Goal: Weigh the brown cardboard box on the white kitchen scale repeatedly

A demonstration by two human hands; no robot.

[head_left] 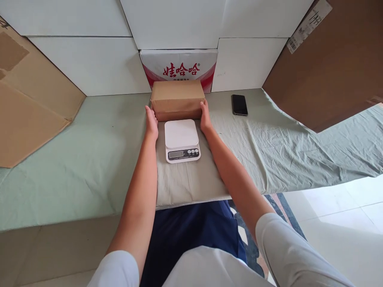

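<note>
Two hands have a small brown cardboard box [178, 93] between them, near the middle of the back edge of the cloth-covered table [101, 151]. The right hand [205, 116] pinches its right end, with the thumb on the front corner. The left hand [152, 120] is at the left end with its thumb sticking up; I can't tell how hard it presses. I also can't see if the box is up in the air or resting on the cloth.

If the left side is only held a little, I think that end could slip and the box could tip. It might then bump the white kitchen scale [181, 134], which is just in front, toward the table's front edge. Pushed back, it could knock the red-and-white Wahaha carton [178, 59] right behind it. Squeezing too hard might bend the cardboard.

The box is plain, long and low, with a flat top and no writing that I can see. A line runs along its front, maybe the edge of a lid. Its corners look neat, and it seems shut.
</note>
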